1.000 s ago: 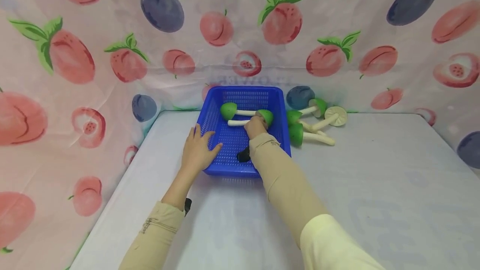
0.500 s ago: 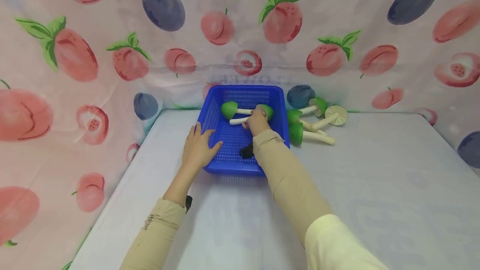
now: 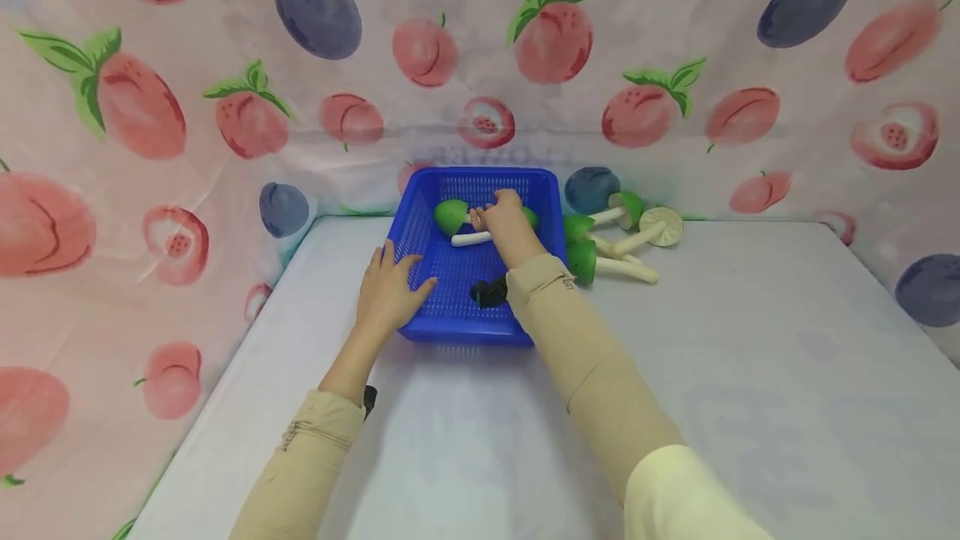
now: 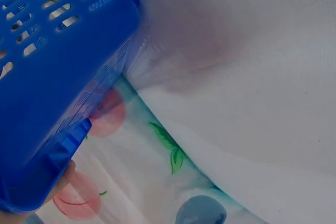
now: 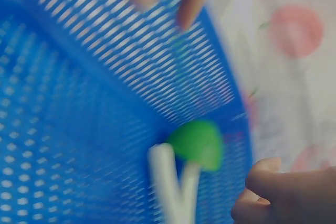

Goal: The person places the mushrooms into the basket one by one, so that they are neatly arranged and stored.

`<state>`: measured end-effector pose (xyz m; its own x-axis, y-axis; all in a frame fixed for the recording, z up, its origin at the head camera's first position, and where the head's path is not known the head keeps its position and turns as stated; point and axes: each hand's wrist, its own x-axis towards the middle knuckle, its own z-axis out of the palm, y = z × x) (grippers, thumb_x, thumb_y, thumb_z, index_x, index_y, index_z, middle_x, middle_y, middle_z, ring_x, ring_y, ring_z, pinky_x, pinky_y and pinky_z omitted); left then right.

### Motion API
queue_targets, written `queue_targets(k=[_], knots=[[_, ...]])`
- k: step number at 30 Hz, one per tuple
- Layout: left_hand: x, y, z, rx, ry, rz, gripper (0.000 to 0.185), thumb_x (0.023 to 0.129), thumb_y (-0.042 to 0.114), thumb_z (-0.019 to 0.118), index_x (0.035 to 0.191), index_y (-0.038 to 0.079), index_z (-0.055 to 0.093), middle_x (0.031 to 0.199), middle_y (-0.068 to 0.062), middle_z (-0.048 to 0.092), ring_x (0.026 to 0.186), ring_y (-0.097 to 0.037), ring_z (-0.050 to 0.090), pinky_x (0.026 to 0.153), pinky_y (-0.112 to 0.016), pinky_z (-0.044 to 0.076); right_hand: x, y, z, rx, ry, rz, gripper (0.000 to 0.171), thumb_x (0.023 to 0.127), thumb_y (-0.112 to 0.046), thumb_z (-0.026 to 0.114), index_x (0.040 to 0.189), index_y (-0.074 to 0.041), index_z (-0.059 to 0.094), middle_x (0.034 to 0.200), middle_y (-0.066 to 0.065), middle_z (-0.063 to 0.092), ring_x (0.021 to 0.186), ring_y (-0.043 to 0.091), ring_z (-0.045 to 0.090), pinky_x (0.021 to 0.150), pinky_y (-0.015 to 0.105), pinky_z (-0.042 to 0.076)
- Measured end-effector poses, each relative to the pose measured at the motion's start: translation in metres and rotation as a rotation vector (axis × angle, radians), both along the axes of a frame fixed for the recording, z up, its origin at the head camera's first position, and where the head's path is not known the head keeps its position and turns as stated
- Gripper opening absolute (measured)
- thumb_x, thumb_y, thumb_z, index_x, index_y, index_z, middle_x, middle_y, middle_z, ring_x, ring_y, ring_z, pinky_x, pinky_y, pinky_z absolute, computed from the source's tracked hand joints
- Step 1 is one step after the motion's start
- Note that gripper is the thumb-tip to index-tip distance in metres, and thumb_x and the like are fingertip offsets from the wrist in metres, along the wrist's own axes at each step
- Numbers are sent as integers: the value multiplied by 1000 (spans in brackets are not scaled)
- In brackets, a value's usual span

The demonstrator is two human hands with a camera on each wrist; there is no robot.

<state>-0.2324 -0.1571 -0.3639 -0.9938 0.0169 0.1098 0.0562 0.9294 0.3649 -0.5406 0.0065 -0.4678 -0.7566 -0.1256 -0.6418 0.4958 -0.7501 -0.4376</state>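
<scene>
A blue basket (image 3: 465,330) with slotted walls stands on the white table. Two toy mushrooms with green caps and pale stems lie inside; the left mushroom's cap (image 3: 451,217) shows plainly, while the other mushroom's stem (image 3: 471,239) runs under my right hand. This right hand (image 3: 508,219) is above them near the basket's back, fingers apart from the mushrooms and holding nothing. At the basket's left rim, my left hand (image 3: 390,294) rests with its fingers spread, thumb reaching over the inside. The right wrist view, partly blurred, shows a green cap (image 5: 198,142) in a basket corner.
Several more green-capped toy mushrooms (image 3: 626,270) lie heaped against the basket's right side, one with its pale underside (image 3: 662,227) showing. Behind the table hangs a fruit-print cloth (image 3: 427,127). A black wrist-worn device (image 3: 490,292) hangs below the right wrist, over the basket.
My right hand has let go of the right mushroom and risen slightly away from it, its fingers spreading. The left hand keeps its place at the rim. The head view has shifted slightly.
</scene>
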Motion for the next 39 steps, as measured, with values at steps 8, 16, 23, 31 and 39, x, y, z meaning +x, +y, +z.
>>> queue_targets(k=[8, 16, 23, 31, 39], knots=[[-1, 0, -1, -11, 11, 3, 55, 91, 41, 56, 133, 6, 52, 151, -31, 21, 140, -48, 18, 113, -59, 22, 165, -3, 173, -324, -2, -126, 22, 98, -16, 49, 120, -19, 49, 103, 6, 54, 105, 24, 53, 88, 37, 47], [-4, 5, 0, 5, 19, -2, 55, 91, 42, 56, 133, 7, 52, 151, -31, 20, 141, -47, 17, 113, -58, 22, 238, 17, 227, -299, 199, 35, 14, 99, -17, 45, 113, -15, 43, 100, 6, 49, 119, 19, 47, 92, 30, 41], [-2, 0, 0, -2, 15, 1, 56, 90, 42, 56, 134, 7, 52, 150, -32, 21, 140, -49, 18, 112, -59, 22, 259, 32, 228, -265, 254, 129, 17, 98, -15, 48, 115, -14, 47, 101, 7, 50, 97, 22, 48, 77, 33, 41], [-2, 0, -3, 5, 6, -3, 56, 91, 42, 56, 135, 7, 51, 151, -32, 19, 141, -48, 16, 113, -60, 20, 282, 61, 228, -297, 307, 157, 14, 98, -13, 48, 111, -12, 49, 103, 7, 47, 99, 21, 44, 78, 34, 40], [-3, 0, -1, 3, -7, 6, 56, 91, 42, 55, 136, 8, 49, 152, -31, 19, 141, -48, 15, 113, -60, 20, 281, 102, 215, -248, 326, 170, 6, 98, -13, 47, 102, -11, 50, 101, 6, 48, 102, 19, 42, 79, 32, 41]])
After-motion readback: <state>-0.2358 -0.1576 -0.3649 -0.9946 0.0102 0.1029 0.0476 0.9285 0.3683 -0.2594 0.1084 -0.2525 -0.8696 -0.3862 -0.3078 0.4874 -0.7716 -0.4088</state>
